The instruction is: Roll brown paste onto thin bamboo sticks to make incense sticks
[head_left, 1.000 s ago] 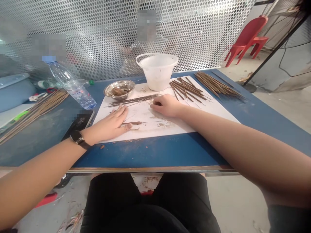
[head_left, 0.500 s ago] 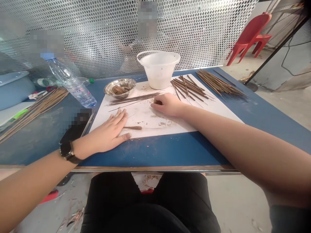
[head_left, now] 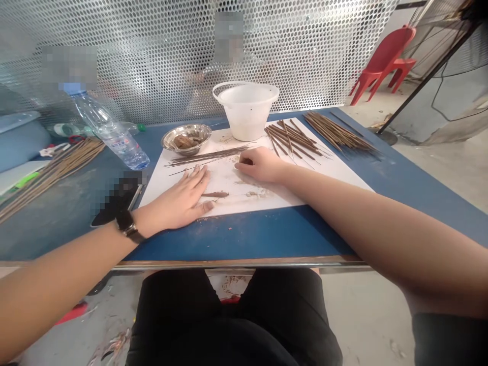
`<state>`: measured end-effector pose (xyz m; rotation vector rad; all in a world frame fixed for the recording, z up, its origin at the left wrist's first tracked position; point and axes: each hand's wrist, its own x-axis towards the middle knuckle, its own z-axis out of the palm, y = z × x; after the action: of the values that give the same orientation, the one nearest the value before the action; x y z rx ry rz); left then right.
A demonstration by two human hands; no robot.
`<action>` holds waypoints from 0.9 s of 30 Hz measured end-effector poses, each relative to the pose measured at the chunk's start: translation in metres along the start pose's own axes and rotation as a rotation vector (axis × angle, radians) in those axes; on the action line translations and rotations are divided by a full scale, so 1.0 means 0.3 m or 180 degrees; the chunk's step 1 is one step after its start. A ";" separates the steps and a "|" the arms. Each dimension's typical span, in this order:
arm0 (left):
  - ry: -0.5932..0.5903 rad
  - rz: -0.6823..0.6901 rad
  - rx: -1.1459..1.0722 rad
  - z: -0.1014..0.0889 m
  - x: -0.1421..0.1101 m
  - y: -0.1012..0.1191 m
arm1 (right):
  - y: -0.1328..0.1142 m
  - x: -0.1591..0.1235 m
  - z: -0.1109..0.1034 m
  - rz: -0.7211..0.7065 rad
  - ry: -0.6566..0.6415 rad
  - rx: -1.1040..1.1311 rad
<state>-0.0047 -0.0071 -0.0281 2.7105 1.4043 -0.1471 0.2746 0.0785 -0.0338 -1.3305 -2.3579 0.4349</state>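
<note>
The view is fairly bright, with soft, diffuse light. Bright spots glint through the perforated silvery metal screen (head_left: 152, 66), strongest along its lower right part. The white rectangular paper sheet (head_left: 282, 195) looks pale and slightly washed out, while the black cloth shorts (head_left: 171, 315) sink into near-uniform darkness. A soft shadow falls on the blue flat tabletop (head_left: 251, 239) beneath the bare right forearm (head_left: 343, 208). Highlights shine on the round silvery metal bowl (head_left: 165, 144) and clear plastic bottle (head_left: 122, 145). Wide-angle distortion stretches both arms towards the edges. Fine detail is soft, the thin stick tips at right smear, and blocky pixelation covers several patches.
</note>
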 end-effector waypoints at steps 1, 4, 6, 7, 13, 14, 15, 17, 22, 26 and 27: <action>0.0032 0.0046 0.0024 0.010 -0.026 0.008 | 0.002 0.001 0.001 0.0001 -0.0007 -0.0007; 0.0154 0.0127 0.0068 0.029 -0.079 0.026 | 0.006 0.006 0.003 0.0006 -0.0057 -0.0017; 0.0161 0.0125 0.0070 0.028 -0.082 0.028 | 0.009 0.009 0.004 0.0002 -0.0063 -0.0019; 0.0118 0.0104 0.0063 0.024 -0.073 0.027 | 0.009 0.009 0.005 0.0000 -0.0056 -0.0021; -0.0130 -0.0129 -0.0089 -0.017 0.067 -0.014 | -0.006 -0.001 -0.002 0.0007 -0.0033 0.0010; -0.0115 -0.0173 -0.0106 -0.021 0.092 -0.023 | -0.010 -0.002 -0.004 0.0016 -0.0035 0.0017; -0.0094 -0.0211 -0.0116 -0.023 0.112 -0.031 | -0.013 -0.004 -0.005 0.0027 -0.0039 0.0022; -0.0043 -0.0237 -0.0112 -0.025 0.134 -0.039 | -0.016 -0.005 -0.006 0.0039 -0.0052 0.0026; 0.0004 -0.0079 -0.0028 -0.009 0.055 -0.009 | -0.008 0.001 0.001 0.0032 -0.0041 -0.0005; -0.0050 0.0103 0.0077 0.012 -0.064 0.035 | 0.003 0.008 0.007 0.0011 -0.0048 -0.0025; -0.0052 0.0105 0.0087 0.015 -0.082 0.041 | 0.004 0.008 0.007 0.0016 -0.0059 -0.0022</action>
<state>-0.0091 -0.0345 -0.0291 2.7461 1.3623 -0.1872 0.2734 0.0811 -0.0359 -1.3412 -2.3738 0.4430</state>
